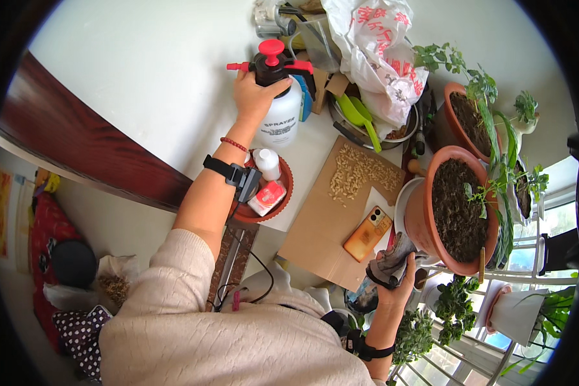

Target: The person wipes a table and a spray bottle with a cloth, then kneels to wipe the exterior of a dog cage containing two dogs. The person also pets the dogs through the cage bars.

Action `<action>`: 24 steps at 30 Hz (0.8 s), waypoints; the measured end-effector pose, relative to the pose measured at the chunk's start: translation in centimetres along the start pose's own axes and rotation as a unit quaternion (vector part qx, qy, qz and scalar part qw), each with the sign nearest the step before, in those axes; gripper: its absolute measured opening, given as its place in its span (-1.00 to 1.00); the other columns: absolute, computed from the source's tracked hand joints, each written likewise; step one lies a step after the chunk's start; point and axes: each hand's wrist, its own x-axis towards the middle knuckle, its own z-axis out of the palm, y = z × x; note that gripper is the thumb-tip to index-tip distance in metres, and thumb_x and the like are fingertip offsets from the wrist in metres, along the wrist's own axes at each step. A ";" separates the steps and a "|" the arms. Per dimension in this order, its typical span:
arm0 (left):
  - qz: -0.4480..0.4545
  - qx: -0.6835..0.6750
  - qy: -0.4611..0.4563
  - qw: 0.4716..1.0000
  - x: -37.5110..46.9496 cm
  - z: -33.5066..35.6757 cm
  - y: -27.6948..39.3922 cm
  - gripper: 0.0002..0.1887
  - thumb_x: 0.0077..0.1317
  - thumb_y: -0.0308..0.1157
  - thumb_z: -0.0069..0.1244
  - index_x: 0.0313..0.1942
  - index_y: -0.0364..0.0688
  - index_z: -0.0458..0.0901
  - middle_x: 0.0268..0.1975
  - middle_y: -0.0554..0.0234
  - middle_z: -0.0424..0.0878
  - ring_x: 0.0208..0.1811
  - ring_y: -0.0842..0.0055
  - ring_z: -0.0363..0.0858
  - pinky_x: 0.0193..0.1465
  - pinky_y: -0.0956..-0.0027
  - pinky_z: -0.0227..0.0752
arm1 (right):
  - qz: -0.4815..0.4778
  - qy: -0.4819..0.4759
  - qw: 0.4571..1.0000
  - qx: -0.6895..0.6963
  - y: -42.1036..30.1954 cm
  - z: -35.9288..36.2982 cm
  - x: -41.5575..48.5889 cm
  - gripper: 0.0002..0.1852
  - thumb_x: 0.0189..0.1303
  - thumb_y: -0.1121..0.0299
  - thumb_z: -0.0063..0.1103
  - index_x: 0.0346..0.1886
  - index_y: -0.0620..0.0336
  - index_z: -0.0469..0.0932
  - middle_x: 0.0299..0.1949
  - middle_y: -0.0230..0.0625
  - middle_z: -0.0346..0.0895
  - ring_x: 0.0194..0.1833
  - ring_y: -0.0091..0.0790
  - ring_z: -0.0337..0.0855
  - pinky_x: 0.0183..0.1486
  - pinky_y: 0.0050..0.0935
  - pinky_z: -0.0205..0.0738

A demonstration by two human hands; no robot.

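Note:
My left hand (255, 99) grips the black neck of a white pump sprayer (279, 123) with a red plunger knob, nozzle and trigger. The sprayer stands upright by the wall, and printing shows on its body. A crumpled dark grey cloth (391, 263), perhaps a work glove, is in my right hand (400, 284). Just beyond that hand is a terracotta-coloured pot (420, 217) filled with dark soil. A cardboard sheet (313, 241) bears a scatter of pale seeds or shelled nuts (350, 171) and an orange smartphone (368, 234).
Under my left forearm sits a red-brown saucer (287, 193) holding a white bottle (267, 164) and a small packet (268, 198). A green scoop (359, 116) and a white plastic bag (376, 58) rest on a metal pan (340, 123). Potted plants (516, 309) line the barred window at right.

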 end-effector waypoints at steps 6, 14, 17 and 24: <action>0.008 0.036 -0.032 0.999 0.2 0.6 -2.0 -0.48 -0.13 -0.05 0.43 -0.23 -0.22 0.74 -0.12 0.07 0.64 -0.08 0.22 0.64 0.02 0.19 0.50 | -0.023 0.070 0.996 -0.040 -0.2 -1.2 -0.8 -0.53 0.45 0.11 0.03 0.22 0.28 0.41 -0.08 -0.08 0.63 -0.10 -0.14 0.68 -0.01 -0.06 0.63; -0.006 0.033 -0.118 0.992 1.2 -0.6 -4.4 -0.59 0.17 -0.19 0.32 -0.10 -0.31 0.72 -0.20 0.20 0.76 -0.21 0.45 0.67 -0.02 0.34 0.50 | -0.073 0.081 0.994 -0.026 -2.0 -2.6 -2.7 -0.54 0.43 0.14 0.06 0.20 0.29 0.41 -0.10 -0.07 0.66 -0.12 -0.07 0.72 -0.03 -0.03 0.65; -0.047 0.004 -0.121 0.992 1.8 -1.1 -5.6 -0.49 0.20 -0.16 0.30 0.01 -0.37 0.64 -0.01 0.10 0.67 -0.01 0.37 0.61 0.14 0.33 0.42 | -0.099 0.082 0.991 -0.028 -4.2 -3.2 -4.5 -0.53 0.44 0.15 0.03 0.21 0.34 0.38 -0.08 0.04 0.64 -0.14 -0.01 0.74 -0.04 -0.05 0.68; -0.124 0.051 -0.173 0.976 2.6 -2.1 -6.8 -0.43 0.29 -0.09 0.21 0.08 -0.43 0.60 0.04 0.09 0.69 0.03 0.37 0.64 0.13 0.35 0.44 | -0.223 0.073 0.968 -0.088 -14.5 -5.5 -9.9 -0.51 0.46 0.15 -0.03 0.25 0.37 0.34 -0.01 0.10 0.60 -0.04 0.00 0.70 0.04 -0.02 0.63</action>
